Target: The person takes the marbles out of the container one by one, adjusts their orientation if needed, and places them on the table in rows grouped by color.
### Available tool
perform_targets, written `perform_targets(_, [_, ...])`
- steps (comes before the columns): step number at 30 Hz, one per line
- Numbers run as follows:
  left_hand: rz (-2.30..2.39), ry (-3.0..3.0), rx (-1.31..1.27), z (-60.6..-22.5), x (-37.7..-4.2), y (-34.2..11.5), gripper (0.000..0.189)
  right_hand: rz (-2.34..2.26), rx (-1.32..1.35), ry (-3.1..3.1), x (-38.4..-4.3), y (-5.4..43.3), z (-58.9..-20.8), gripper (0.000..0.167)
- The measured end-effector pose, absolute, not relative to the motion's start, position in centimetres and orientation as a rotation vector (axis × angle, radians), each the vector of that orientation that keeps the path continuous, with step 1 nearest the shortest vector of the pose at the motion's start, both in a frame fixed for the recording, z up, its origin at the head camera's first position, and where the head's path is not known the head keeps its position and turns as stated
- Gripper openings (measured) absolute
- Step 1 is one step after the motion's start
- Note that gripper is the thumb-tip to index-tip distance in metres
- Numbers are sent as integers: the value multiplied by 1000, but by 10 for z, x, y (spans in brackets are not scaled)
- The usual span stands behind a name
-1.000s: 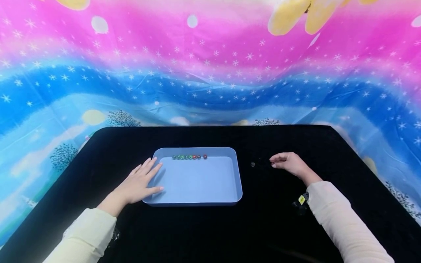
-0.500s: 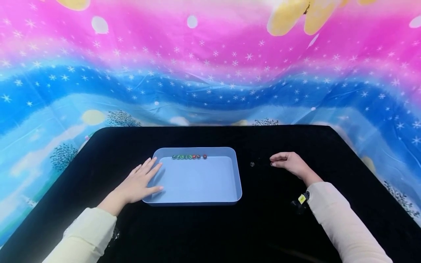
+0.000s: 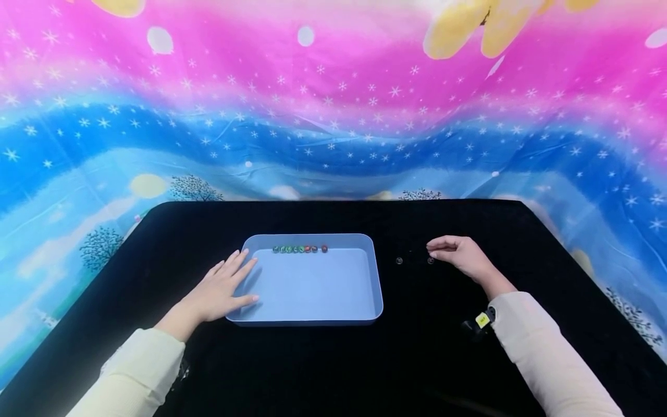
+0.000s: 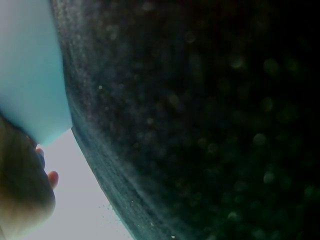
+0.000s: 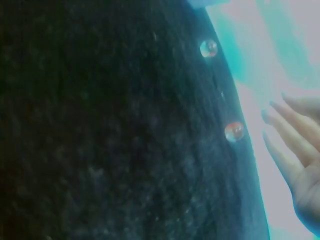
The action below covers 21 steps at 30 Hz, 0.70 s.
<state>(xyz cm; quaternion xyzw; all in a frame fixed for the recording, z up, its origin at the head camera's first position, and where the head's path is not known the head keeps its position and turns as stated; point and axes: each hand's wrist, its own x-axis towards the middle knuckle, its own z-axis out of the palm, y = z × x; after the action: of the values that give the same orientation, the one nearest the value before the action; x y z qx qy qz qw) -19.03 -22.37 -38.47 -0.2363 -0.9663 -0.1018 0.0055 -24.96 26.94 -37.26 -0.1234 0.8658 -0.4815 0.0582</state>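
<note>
Right, so left hand (image 3: 221, 286) is spread flat over the left rim of the blue-grey tray (image 3: 323, 289), grip relaxed, fingers extended. Right hand (image 3: 461, 255) is right of the tray, grip loose, fingers extended, fingertips just by a near marble (image 3: 430, 260); contact can't be told. That marble sits on the black bench (image 3: 312, 370), orange-red showing inside it; second loose marble (image 3: 399, 260) sits between it and the tray. Marble row (image 3: 295, 249) lines the tray's far wall: green left, reddish right, last one slightly apart.
</note>
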Motion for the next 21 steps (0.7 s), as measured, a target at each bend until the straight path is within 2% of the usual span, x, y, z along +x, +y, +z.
perform_targets(21, [-309, -3042, -728, -385, -191, -223, 78, -1569, -504, 2507, -244, 216, -358, 34])
